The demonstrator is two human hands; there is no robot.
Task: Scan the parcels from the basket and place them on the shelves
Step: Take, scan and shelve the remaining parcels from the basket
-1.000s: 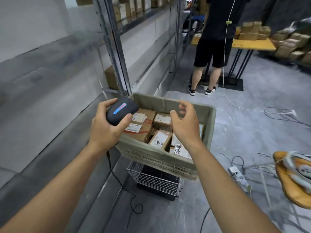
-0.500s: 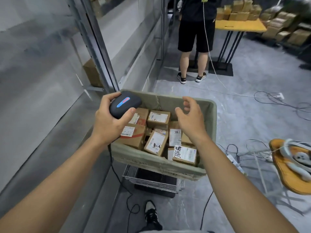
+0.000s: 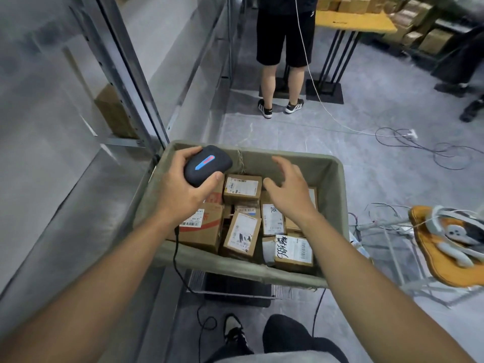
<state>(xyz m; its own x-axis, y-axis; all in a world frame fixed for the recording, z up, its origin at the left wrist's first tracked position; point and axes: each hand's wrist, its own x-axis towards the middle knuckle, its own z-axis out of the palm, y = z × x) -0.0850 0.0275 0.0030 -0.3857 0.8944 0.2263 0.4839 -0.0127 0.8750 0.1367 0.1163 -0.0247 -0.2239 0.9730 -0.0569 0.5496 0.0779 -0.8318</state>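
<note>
Parcels, small brown cardboard boxes with white printed labels, lie jumbled in the grey-green basket directly in front of the person, whose dark-trousered knee and one shoe show at the bottom edge. The basket rests on a wire frame above the grey floor. The left hand is over the basket's near-left part, its grip clenched around a dark handheld scanner with a lit blue and red strip on top; a black cable drops from the scanner over the basket's front rim. The right hand hovers over the middle of the basket with its grip released, fingers spread and curved above the parcels; whether a fingertip touches one cannot be told. One parcel at the near right bears handwritten marks on its label. To the left stand the metal shelves, with one cardboard box on a low level behind the upright. Farther off, a person in black shorts stands beside a yellow-topped bench, with more boxes stacked beyond it and loose cables lying across the floor.
</note>
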